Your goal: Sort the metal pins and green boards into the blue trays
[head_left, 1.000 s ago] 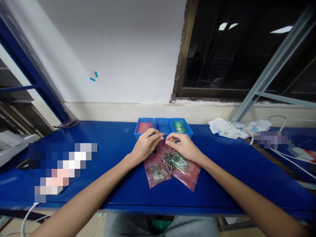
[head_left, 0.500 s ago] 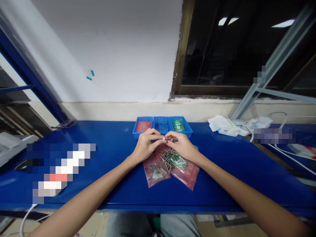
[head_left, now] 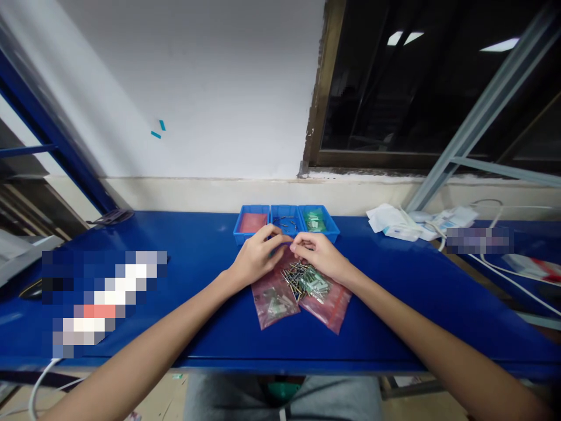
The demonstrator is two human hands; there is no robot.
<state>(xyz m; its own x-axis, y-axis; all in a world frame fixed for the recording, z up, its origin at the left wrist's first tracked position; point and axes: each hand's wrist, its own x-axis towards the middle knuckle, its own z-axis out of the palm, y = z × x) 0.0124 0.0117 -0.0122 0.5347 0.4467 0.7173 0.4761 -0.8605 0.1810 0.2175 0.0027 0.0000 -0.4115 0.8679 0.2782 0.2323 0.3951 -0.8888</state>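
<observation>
Both hands meet at the fingertips above the middle of the blue table, just in front of the bins. My left hand (head_left: 258,256) has its fingers bent, thumb and fingertips close to the right hand. My right hand (head_left: 322,254) is pinched, thumb against forefinger; whatever lies between the fingertips is too small or hidden. Below them is a pile of thin metal screw-like pieces (head_left: 293,282). Beside it lies a pink plastic bag (head_left: 268,318) with small pale parts inside. Another pink bag (head_left: 335,313) lies under the pile's right side, with clear greenish packets (head_left: 316,286) on it.
Three joined blue bins stand behind the hands: one with a pink bag (head_left: 253,222), a middle bin (head_left: 284,210) with a few metal pieces, and one with green packets (head_left: 314,219). White crumpled packaging (head_left: 394,223) and cables lie right. A blurred white object (head_left: 127,286) lies left.
The fingertips have shifted slightly, and a small shiny piece seen between them earlier is now hidden. The view has moved a little; bags and bins stay in place.
</observation>
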